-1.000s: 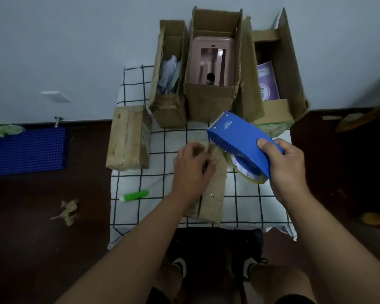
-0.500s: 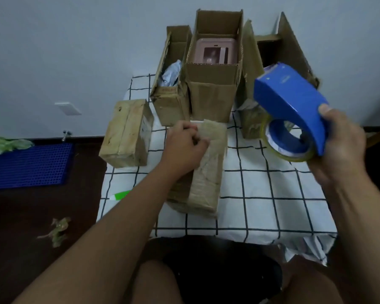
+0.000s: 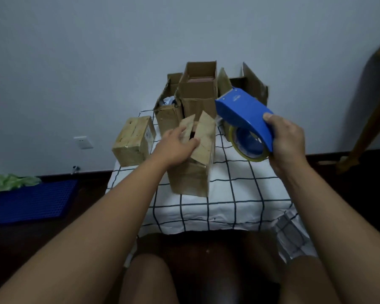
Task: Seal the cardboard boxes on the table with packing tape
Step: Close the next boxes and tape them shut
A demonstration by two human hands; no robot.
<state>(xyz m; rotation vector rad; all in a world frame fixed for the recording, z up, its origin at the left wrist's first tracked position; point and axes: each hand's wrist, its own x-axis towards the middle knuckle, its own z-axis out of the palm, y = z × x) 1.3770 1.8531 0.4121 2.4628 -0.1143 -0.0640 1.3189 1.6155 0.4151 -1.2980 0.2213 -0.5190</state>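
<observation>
A brown cardboard box (image 3: 191, 176) stands upright in the middle of the checked table (image 3: 228, 194), its two top flaps sticking up and apart. My left hand (image 3: 173, 145) holds the left flap, fingers on its outer face and thumb at the gap between the flaps. To the right, above the table, my right hand (image 3: 287, 139) grips a blue tape dispenser (image 3: 244, 110) by its curved back. A yellowish tape roll (image 3: 246, 150) hangs under it. The dispenser's front end points left, toward the box, without touching it.
A closed, taped box (image 3: 132, 139) lies at the table's left edge. Three open boxes (image 3: 198, 95) stand along the back by the wall. A blue mat (image 3: 31, 200) lies on the floor at left. A wooden furniture leg (image 3: 373, 106) rises at right.
The middle box, lying on its side a second ago, now stands upright with its flaps open under my left hand. My right hand lifted the dispenser up and right.
</observation>
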